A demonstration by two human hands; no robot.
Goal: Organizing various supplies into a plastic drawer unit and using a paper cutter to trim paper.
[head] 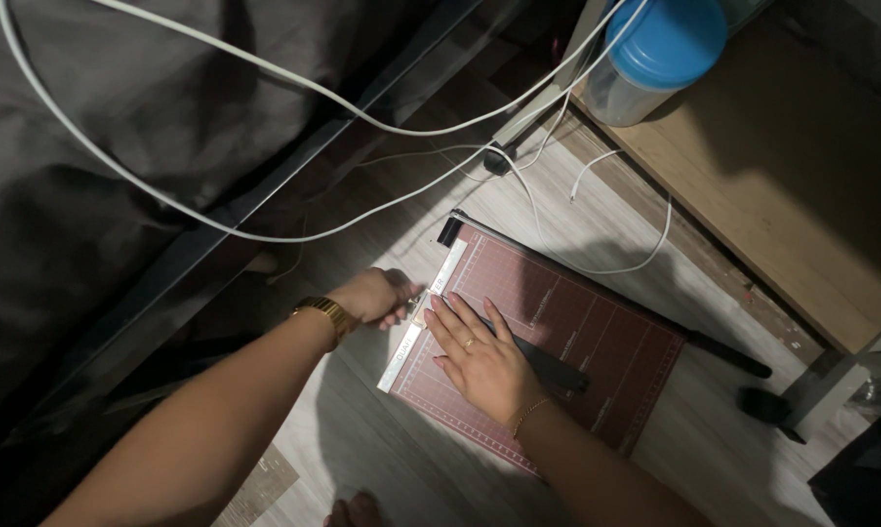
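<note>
A dark red paper trimmer board (pixel 597 332) with a printed grid lies on the pale wood floor. Its black cutting arm (pixel 728 353) runs along the far right edge. My right hand (pixel 480 356) lies flat, fingers spread, on the board's left part, partly over a black strip (pixel 553 369). My left hand (pixel 377 295), with a gold watch on the wrist, is curled at the white ruler bar (pixel 423 317) on the board's left edge; whether it pinches something there is unclear.
White cables (pixel 265 73) loop across a dark fabric-covered surface at the left and trail over the floor. A clear container with a blue lid (pixel 655 54) stands on a wooden shelf (pixel 801 176) at the upper right. Toes (pixel 358 509) show at the bottom edge.
</note>
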